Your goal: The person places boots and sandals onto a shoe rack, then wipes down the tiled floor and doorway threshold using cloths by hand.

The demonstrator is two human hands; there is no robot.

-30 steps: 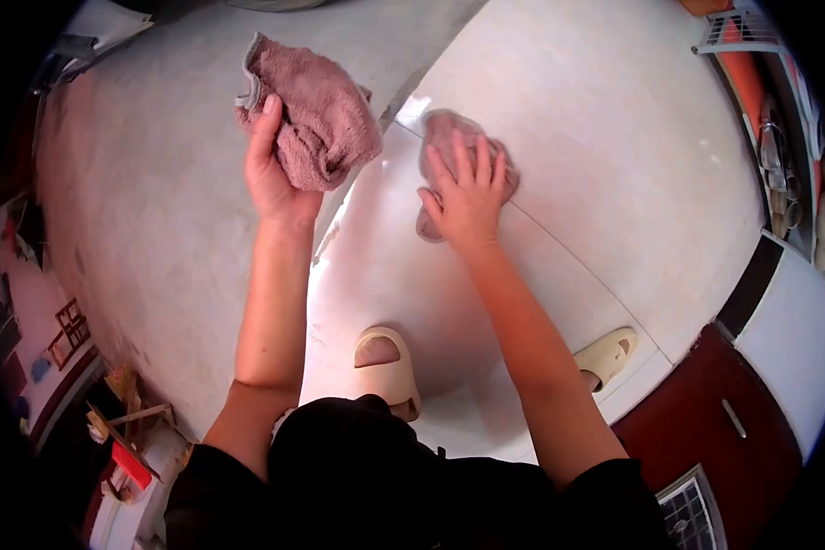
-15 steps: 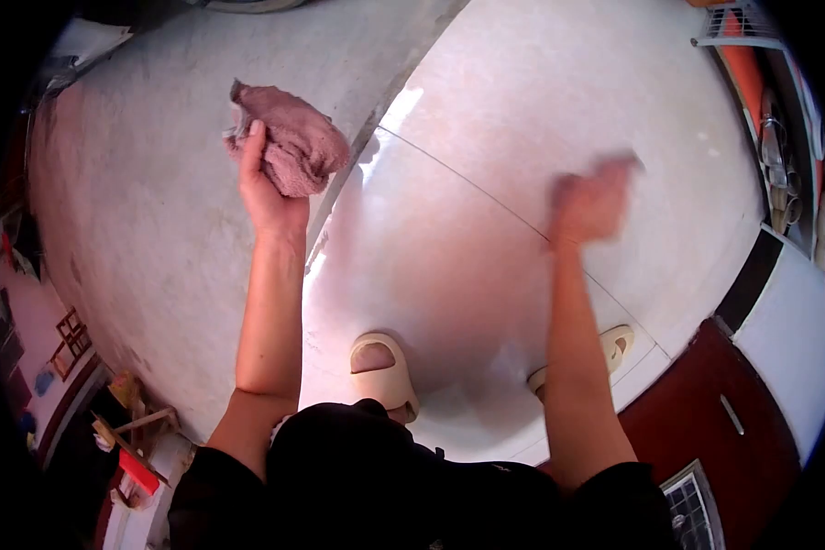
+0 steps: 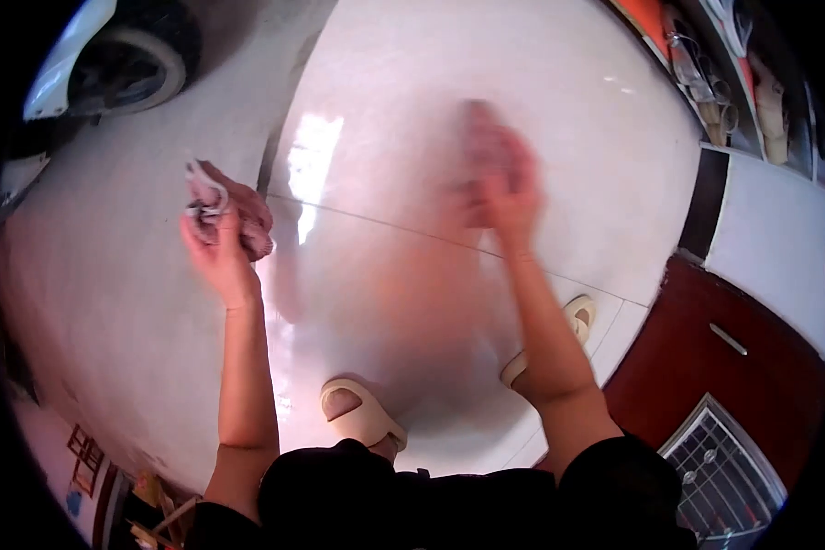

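Observation:
My left hand (image 3: 218,258) is closed around a crumpled pinkish-brown towel (image 3: 247,213) with a pale edge, held up above the grey concrete on the left. My right hand (image 3: 513,197) is smeared by motion above the shiny tiled floor. A dark pinkish cloth (image 3: 481,137), also blurred, appears bunched in its fingers; its exact outline cannot be made out. The two hands are well apart.
My feet in cream slippers (image 3: 362,417) stand on the pale tiles (image 3: 385,110). A vehicle wheel (image 3: 128,69) is at upper left. To the right are a shelf with shoes (image 3: 697,78) and a dark red cabinet door (image 3: 724,367).
The view has turned, bringing the wheel into sight. My left hand with the towel appears lower and farther left; my right hand has swung leftward and remains blurred.

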